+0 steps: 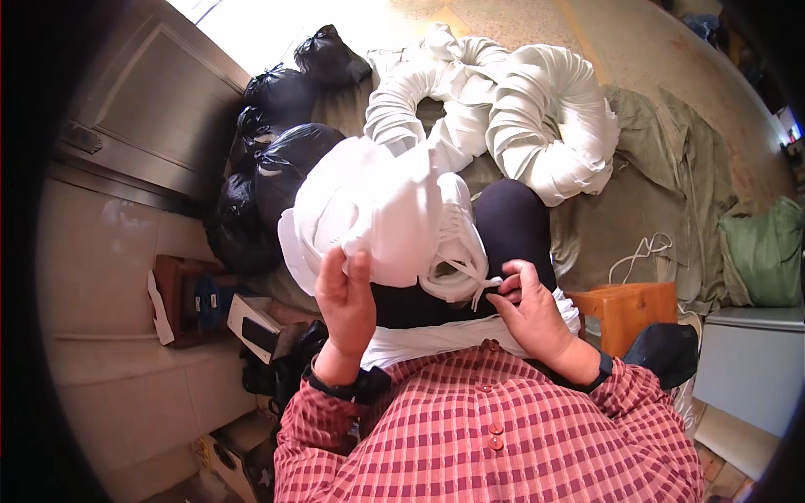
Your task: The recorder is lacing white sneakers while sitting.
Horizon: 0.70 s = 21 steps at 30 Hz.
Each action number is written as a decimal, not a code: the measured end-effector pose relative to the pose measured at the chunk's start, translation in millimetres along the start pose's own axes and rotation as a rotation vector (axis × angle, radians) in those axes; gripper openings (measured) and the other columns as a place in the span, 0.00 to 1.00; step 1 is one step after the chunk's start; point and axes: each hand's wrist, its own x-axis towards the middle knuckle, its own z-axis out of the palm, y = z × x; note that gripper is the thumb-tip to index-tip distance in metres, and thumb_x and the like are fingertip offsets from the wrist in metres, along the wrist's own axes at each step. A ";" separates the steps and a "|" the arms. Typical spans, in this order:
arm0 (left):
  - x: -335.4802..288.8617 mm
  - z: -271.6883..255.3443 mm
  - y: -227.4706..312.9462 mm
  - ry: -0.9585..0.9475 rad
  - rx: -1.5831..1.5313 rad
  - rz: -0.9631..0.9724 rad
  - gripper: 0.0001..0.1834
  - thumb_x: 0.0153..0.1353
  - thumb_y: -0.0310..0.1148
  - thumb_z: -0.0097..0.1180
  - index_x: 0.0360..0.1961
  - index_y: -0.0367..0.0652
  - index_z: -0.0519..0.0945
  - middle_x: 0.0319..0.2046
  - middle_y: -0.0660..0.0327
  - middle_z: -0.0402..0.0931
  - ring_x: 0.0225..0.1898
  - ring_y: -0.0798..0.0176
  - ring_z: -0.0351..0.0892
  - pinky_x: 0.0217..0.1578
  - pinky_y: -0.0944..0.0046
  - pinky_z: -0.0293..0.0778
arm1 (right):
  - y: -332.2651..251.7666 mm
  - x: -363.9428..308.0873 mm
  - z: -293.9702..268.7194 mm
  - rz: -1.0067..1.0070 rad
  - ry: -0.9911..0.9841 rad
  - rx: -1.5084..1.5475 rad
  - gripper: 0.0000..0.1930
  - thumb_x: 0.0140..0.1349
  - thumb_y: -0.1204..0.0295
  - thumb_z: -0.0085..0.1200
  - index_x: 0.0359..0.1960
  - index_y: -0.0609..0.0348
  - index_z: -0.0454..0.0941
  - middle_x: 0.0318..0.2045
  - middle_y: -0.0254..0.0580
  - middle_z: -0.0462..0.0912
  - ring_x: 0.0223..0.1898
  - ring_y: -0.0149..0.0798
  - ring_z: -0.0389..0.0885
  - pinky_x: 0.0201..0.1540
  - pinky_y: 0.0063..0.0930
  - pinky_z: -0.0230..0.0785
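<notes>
A bundle of white, smooth, curved pieces (394, 222) rests over my lap, nested in one another. My left hand (345, 289) grips its near edge, with thumb and fingers closed on the material. At the bundle's right side lies a white laced piece (455, 239) that looks like a shoe upper, with cord crossing along it. A white lace (472, 274) runs from its near end toward my right hand (526, 303). The thumb and fingers of that hand pinch the lace's end, just above my dark-trousered knee.
Rings of stacked white pieces (553, 126) lie ahead on a green cloth (654, 168). Tied black bags (293, 159) crowd the left, beside a cabinet (159, 101). To my right stand a wooden stool (629, 314) and a grey box (749, 360). A phone (259, 334) lies at left.
</notes>
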 end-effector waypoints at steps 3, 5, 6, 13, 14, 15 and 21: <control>-6.3 7.9 -19.2 0.077 -0.228 0.005 0.09 0.77 0.29 0.51 0.52 0.37 0.78 0.43 0.68 0.80 0.45 0.76 0.73 0.46 0.71 0.72 | -8.4 11.1 0.8 -0.062 -0.090 -0.162 0.19 0.62 0.72 0.65 0.49 0.62 0.70 0.31 0.54 0.82 0.32 0.57 0.85 0.36 0.43 0.79; -11.2 4.8 -19.7 0.046 -0.199 0.003 0.10 0.76 0.29 0.51 0.54 0.38 0.77 0.44 0.68 0.80 0.44 0.76 0.74 0.47 0.73 0.72 | -5.0 21.5 2.6 -0.160 -0.199 -0.407 0.15 0.61 0.70 0.63 0.43 0.60 0.71 0.29 0.55 0.83 0.33 0.58 0.85 0.36 0.48 0.78; -13.2 -0.9 -22.5 0.041 -0.199 0.002 0.10 0.76 0.29 0.51 0.54 0.38 0.77 0.44 0.68 0.80 0.44 0.76 0.74 0.47 0.73 0.72 | 0.1 26.2 2.2 -0.156 -0.195 -0.405 0.15 0.61 0.70 0.63 0.43 0.60 0.71 0.29 0.55 0.83 0.33 0.58 0.85 0.36 0.48 0.78; -34.5 -3.3 -1.4 0.211 -0.148 -0.116 0.06 0.75 0.30 0.52 0.43 0.38 0.77 0.36 0.66 0.79 0.35 0.75 0.74 0.36 0.70 0.73 | -9.9 81.7 -19.9 -0.296 0.053 -0.455 0.08 0.66 0.71 0.56 0.41 0.58 0.72 0.27 0.55 0.82 0.32 0.59 0.83 0.34 0.50 0.74; -48.2 -0.6 -4.8 0.086 0.361 0.105 0.06 0.72 0.28 0.55 0.40 0.35 0.78 0.32 0.62 0.78 0.31 0.68 0.77 0.35 0.64 0.74 | -5.1 91.1 -15.4 -0.321 0.064 -0.460 0.08 0.66 0.72 0.56 0.42 0.58 0.72 0.29 0.55 0.82 0.34 0.59 0.83 0.35 0.48 0.74; -36.0 7.7 -2.3 -0.155 0.349 0.503 0.05 0.65 0.26 0.60 0.38 0.35 0.79 0.30 0.57 0.77 0.32 0.57 0.79 0.36 0.58 0.76 | 5.2 100.8 -5.3 -0.341 0.053 -0.442 0.09 0.65 0.73 0.57 0.43 0.59 0.72 0.30 0.57 0.82 0.35 0.60 0.83 0.36 0.47 0.74; -16.7 47.1 7.8 -0.911 0.807 0.547 0.12 0.59 0.31 0.54 0.45 0.44 0.77 0.46 0.55 0.74 0.51 0.54 0.78 0.49 0.54 0.75 | 28.8 106.2 -46.7 0.127 0.280 0.081 0.08 0.67 0.78 0.54 0.47 0.63 0.76 0.32 0.48 0.83 0.33 0.47 0.84 0.38 0.38 0.76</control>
